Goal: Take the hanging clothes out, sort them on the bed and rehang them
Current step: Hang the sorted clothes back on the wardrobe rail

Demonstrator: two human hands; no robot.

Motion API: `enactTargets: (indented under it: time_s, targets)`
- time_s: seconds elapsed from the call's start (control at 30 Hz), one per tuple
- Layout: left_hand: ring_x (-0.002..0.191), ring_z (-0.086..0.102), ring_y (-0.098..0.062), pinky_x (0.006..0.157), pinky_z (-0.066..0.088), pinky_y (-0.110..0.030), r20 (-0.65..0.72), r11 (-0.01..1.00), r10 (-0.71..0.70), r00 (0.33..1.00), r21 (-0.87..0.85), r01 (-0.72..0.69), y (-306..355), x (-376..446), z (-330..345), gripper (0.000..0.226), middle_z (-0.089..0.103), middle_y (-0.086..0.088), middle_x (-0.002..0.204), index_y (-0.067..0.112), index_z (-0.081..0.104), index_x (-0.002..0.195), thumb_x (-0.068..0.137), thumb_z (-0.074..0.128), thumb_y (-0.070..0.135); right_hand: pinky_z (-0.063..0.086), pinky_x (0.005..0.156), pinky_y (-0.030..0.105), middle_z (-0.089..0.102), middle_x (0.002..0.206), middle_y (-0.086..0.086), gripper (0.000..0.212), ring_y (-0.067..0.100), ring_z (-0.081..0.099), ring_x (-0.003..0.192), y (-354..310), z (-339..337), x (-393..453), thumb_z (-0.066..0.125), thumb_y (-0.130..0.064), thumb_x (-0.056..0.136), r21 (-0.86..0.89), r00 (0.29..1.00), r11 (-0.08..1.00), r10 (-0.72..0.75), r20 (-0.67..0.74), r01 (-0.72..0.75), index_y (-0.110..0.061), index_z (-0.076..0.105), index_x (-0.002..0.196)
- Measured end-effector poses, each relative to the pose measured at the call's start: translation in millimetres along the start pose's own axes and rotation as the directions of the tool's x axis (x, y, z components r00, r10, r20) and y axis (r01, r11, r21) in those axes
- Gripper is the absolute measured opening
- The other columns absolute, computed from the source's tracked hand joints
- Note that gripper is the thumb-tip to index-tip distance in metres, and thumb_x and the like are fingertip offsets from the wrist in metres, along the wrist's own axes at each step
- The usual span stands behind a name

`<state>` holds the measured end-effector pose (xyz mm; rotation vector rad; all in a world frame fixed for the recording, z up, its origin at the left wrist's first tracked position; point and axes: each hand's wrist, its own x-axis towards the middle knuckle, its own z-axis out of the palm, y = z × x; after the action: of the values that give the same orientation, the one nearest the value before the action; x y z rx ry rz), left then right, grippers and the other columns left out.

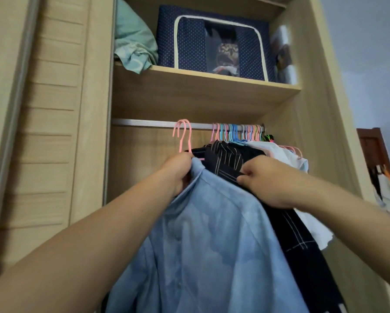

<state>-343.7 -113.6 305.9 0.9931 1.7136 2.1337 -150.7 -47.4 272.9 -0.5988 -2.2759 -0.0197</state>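
Our left hand (178,175) pinches the blue shirt (212,245) collar below two pink hooks (182,136), beside bare rail (144,122); our right hand (266,181) grips dark striped clothes (228,159).

A: Single view — head camera, worn, tilted upward into the open wardrobe (314,91) rather than down. Wide-angle; the uprights bow toward the frame edges.

B: Range?

A: Close. Both forearms enter from the bottom corners and reach the hanging rail (144,123) at mid-frame. The upper shelf (203,86) is seen from below, its front edge and underside visible.

B: Facing?

A: Straight into the wardrobe opening, slightly left of centre — sliding door (51,132) fills the left, grey wall (370,64) the right edge.

B: Overlap with a second view?

A: Only one view logged.
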Motion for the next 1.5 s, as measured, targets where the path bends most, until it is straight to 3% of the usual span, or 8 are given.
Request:
enactTargets:
  time_s: [0.13,0.27,0.63,0.77,0.97,1.2,1.33,1.5]
  targets:
    - [0.065,0.059,-0.024,0.055,0.055,-0.029,-0.081,0.982,0.012,0.997,0.187,0.003,-6,4,-62,0.019,0.062,-0.011,0.079,0.005,0.062,0.084,0.097,0.052,0.014,0.040,0.063,0.035,0.063,0.093,0.008,0.015,0.033,0.063,0.085,14,47,7,0.052,-0.030,0.096,-0.310,0.984,0.949,-0.098,-0.150,0.047,-0.024,0.046,0.085]
    - [0.045,0.052,-0.026,0.045,0.047,-0.026,-0.090,0.971,-0.045,0.995,0.231,0.065,10,3,-112,0.033,0.051,-0.011,0.058,0.007,0.052,0.057,0.090,0.054,0.008,0.032,0.057,0.030,0.042,0.070,-0.001,0.022,0.021,0.040,0.060,13,38,60,0.054,-0.026,0.097,-0.285,0.980,0.958,-0.085,-0.181,0.030,-0.021,0.042,0.080]
    - [0.046,0.034,-0.015,0.048,0.031,-0.023,-0.193,0.953,0.118,0.974,0.299,-0.057,35,8,-111,0.030,0.039,0.002,0.051,0.023,0.041,0.064,0.094,0.045,0.022,0.050,0.088,0.040,0.062,0.128,0.018,0.032,0.037,0.060,0.115,-7,44,255,0.050,-0.015,0.094,-0.108,0.963,0.991,0.047,-0.267,-0.079,-0.007,0.063,0.122]
    - [0.042,0.040,-0.015,0.041,0.034,-0.018,-0.255,0.940,0.175,0.951,0.330,-0.084,22,10,-107,0.029,0.046,-0.001,0.050,0.018,0.050,0.070,0.098,0.047,0.024,0.045,0.075,0.036,0.064,0.120,0.016,0.029,0.034,0.063,0.106,4,90,269,0.049,-0.012,0.095,-0.154,0.987,0.985,0.056,-0.150,-0.080,-0.006,0.062,0.120]
    - [0.041,0.043,-0.017,0.045,0.033,-0.021,-0.325,0.924,0.271,0.906,0.351,-0.150,7,16,-98,0.023,0.048,-0.003,0.052,0.013,0.056,0.072,0.093,0.053,0.024,0.034,0.048,0.029,0.066,0.092,0.005,0.020,0.028,0.064,0.074,8,113,258,0.055,-0.008,0.093,-0.532,0.922,0.847,-0.210,-0.327,0.004,-0.011,0.063,0.111]
    - [0.037,0.041,-0.017,0.043,0.032,-0.020,-0.345,0.932,0.258,0.902,0.334,-0.139,6,16,-102,0.024,0.048,-0.003,0.051,0.013,0.055,0.071,0.092,0.055,0.025,0.055,0.083,0.037,0.068,0.116,0.005,0.029,0.028,0.065,0.107,68,97,267,0.050,-0.014,0.096,-0.573,0.951,0.808,-0.051,-0.304,-0.140,-0.016,0.071,0.116]
    - [0.035,0.041,-0.014,0.038,0.032,-0.017,-0.315,0.923,0.245,0.917,0.365,-0.121,4,12,-102,0.029,0.048,-0.002,0.049,0.014,0.053,0.065,0.093,0.053,0.023,0.053,0.081,0.033,0.067,0.112,0.004,0.028,0.027,0.065,0.103,79,95,265,0.052,-0.015,0.095,-0.600,0.959,0.787,-0.036,-0.281,-0.146,-0.018,0.071,0.114]
    - [0.043,0.039,-0.013,0.042,0.033,-0.019,-0.251,0.933,0.159,0.955,0.356,-0.062,2,17,-100,0.026,0.047,0.000,0.054,0.019,0.053,0.069,0.094,0.056,0.027,0.047,0.093,0.041,0.055,0.133,0.017,0.034,0.035,0.053,0.121,35,58,232,0.048,-0.038,0.101,-0.235,0.985,0.972,-0.015,-0.174,-0.027,-0.014,0.063,0.121]
